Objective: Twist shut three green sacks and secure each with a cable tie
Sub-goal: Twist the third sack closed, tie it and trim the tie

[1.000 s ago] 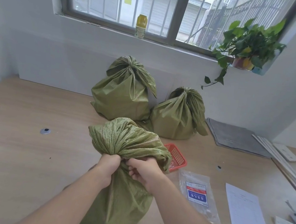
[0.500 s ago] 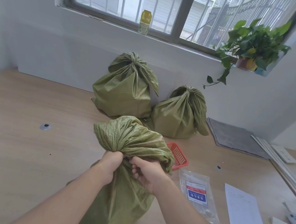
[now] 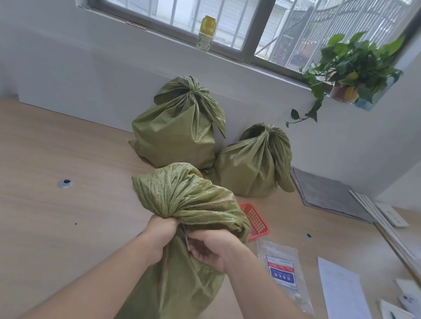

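Head view: near sack (image 3: 177, 283) on table (image 3: 22, 215), neck gripped shut by L hand (image 3: 161, 233); R hand (image 3: 212, 250) fingers curled, pinching a thin strip (image 3: 187, 240), poss. cable tie.

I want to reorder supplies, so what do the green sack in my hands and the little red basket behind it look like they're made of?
Green sack: looks like woven plastic fabric, with a fine crosshatch weave, slight sheen and stiff, crisp folds; the exact material is uncertain. Red basket: likely moulded plastic, with a uniform bright colour and a regular open grid wall.
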{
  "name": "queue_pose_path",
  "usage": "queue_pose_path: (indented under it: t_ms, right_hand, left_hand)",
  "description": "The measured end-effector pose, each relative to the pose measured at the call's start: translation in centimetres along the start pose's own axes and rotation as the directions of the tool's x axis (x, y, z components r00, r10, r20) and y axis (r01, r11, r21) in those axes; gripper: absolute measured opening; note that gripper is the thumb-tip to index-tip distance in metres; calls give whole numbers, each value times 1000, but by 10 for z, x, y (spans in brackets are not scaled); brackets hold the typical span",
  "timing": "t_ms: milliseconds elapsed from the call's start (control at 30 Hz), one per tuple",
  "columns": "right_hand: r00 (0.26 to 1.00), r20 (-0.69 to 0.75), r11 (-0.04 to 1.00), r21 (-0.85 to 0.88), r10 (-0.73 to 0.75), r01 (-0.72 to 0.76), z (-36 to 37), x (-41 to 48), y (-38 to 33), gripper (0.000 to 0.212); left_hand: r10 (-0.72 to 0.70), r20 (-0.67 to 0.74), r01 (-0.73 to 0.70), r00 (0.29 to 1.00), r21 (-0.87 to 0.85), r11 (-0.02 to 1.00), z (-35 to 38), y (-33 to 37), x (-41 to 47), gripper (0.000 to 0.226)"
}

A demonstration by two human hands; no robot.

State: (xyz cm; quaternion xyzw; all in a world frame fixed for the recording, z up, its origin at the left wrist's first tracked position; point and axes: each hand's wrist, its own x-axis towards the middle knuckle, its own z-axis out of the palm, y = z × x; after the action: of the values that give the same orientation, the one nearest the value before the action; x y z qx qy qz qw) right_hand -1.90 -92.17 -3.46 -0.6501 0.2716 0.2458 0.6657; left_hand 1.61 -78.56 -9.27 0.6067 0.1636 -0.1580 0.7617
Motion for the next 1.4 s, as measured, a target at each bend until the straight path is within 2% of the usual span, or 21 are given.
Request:
queue_pose_path:
  t_ms: [167, 267, 333, 400, 467, 533, 600, 667, 800, 867, 967, 1033, 1100, 1167, 1267, 1333, 1400]
  right_hand:
    - [997, -53, 998, -44, -51, 49, 14, -2, 10, 8]
    - [990, -104, 995, -18, -97, 95, 20, -4, 14, 15]
    - [977, -173, 992, -50, -127, 120, 20, -7, 16, 8]
    - [943, -268, 977, -137, -197, 165, 17, -8, 16, 8]
    - [878, -348, 925, -308, -329, 225, 15, -6, 16, 16]
    - [803, -384, 841, -481, -456, 247, 15, -5, 15, 32]
    - [769, -387, 808, -522, -510, 273, 16, -5, 14, 39]
    - [766, -392, 811, -518, -509, 274, 18, -4, 15, 35]
    - [834, -367, 883, -388, -412, 266, 22, -6, 18, 18]
    - [860, -354, 916, -299, -368, 269, 23, -8, 18, 15]
    - [856, -339, 904, -315, -390, 287, 24, -4, 20, 10]
    - [843, -350, 889, -362, -408, 280, 25, -3, 21, 2]
    - [844, -356, 892, -362, -400, 271, 26, 0, 23, 3]
    - [861, -311, 884, -376, -403, 278, 28, 0, 23, 11]
    - [852, -202, 819, -447, -484, 359, 29, -4, 22, 13]
    - [782, -186, 738, -513, -595, 439, 28, -5, 24, 10]
    - [657, -153, 597, -601, -738, 531, 24, -5, 28, 14]
  left_hand:
    - [-77, -24, 78, 997, 29, 997, -16, -27, 36, 46]
    - [-94, -22, 94, 995, 28, 995, -18, -28, 39, 47]
    - [-89, -10, 89, 996, 12, 996, -20, -35, 46, 46]
    - [-93, -7, 93, 996, 16, 996, -21, -36, 42, 49]
    - [-93, 6, 93, 996, 1, 996, -20, -30, 31, 57]
    - [-79, 26, 80, 997, -20, 997, -16, -19, 15, 60]
    - [-85, 17, 86, 996, -30, 996, -13, -11, 6, 58]
    - [-86, -1, 86, 996, -39, 996, -14, -11, 8, 60]
    - [-92, 8, 92, 996, -38, 995, -19, -15, 15, 64]
    - [-71, 76, 72, 995, -13, 997, -20, -6, 0, 63]
    - [-42, 326, 88, 945, -126, 988, -22, 9, -27, 32]
    - [-37, 507, 191, 861, -256, 948, -28, 14, -40, 44]
    - [-39, 568, 243, 822, -288, 926, -30, 11, -40, 55]
    - [-74, 476, 195, 876, -210, 958, -28, 6, -35, 54]
    - [-77, 288, 93, 955, -41, 995, -31, -5, -21, 37]
    - [-75, 248, 64, 966, 52, 997, -36, -8, -17, 35]
    - [-53, 223, 36, 973, 81, 996, -43, -8, -19, 34]
